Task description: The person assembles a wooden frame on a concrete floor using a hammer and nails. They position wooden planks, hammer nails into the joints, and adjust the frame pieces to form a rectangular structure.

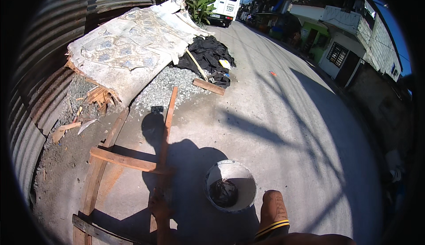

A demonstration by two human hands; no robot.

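Note:
My left hand (160, 204) is closed round the right rail of a rough wooden ladder (121, 158), partly in my own shadow. The ladder has two long rails and crosspieces nailed over them, and its far ends reach the gravel. To the right of that hand a whitish bucket (242, 181) stands on the concrete. Dark, thin pieces, too shaded to name, lie at its bottom. My bent knee (272, 205) shows beside the bucket. At the lower edge there is bare skin of a limb, but my right hand is out of the picture.
A gravel heap (157, 88) lies ahead under a worn patterned sheet (128, 37), with black cloth (206, 55) and a short plank (209, 86) beside it. A corrugated metal wall (48, 68) bounds the left. A white van (220, 4) stands farther along the road; houses (354, 32) line the right.

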